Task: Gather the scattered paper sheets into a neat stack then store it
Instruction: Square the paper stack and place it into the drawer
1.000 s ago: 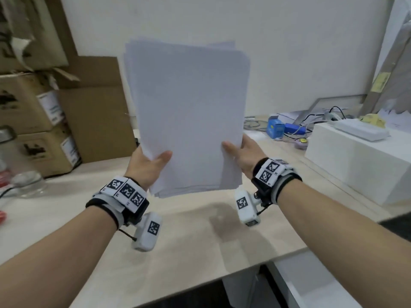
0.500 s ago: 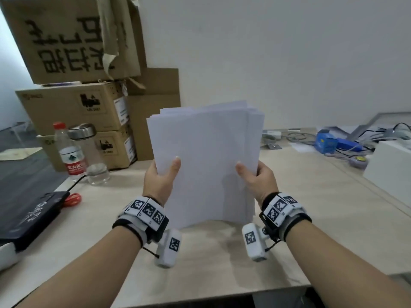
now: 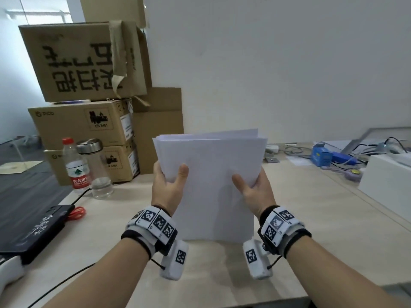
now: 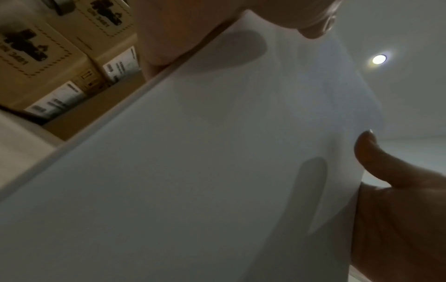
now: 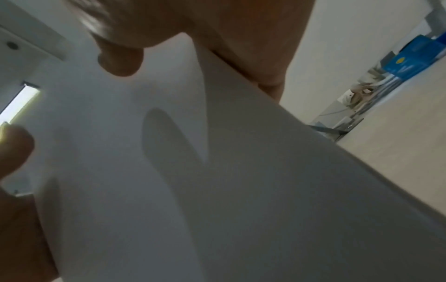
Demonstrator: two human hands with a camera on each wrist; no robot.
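Observation:
A stack of white paper sheets (image 3: 211, 178) stands upright on its short edge above the light wooden table (image 3: 311, 230). My left hand (image 3: 169, 185) grips its left edge, thumb on the near face. My right hand (image 3: 253, 187) grips the right edge the same way. The top edges of the sheets are slightly uneven. In the left wrist view the paper (image 4: 193, 171) fills the frame, with my thumb (image 4: 313, 28) on it. In the right wrist view the stack (image 5: 193, 190) does the same under my thumb (image 5: 118, 61). The fingers behind the sheets are hidden in the head view.
Stacked cardboard boxes (image 3: 84, 130) stand at the back left, with a red-capped water bottle (image 3: 76, 167) and a clear flask (image 3: 95, 167) in front. A black case (image 3: 29, 227) lies at the left edge. A white box (image 3: 387, 183), blue items (image 3: 322, 155) and cables sit at right.
The stack has come down from raised in front of the wall to just above the table. My view has swung left, bringing the boxes and bottles into sight.

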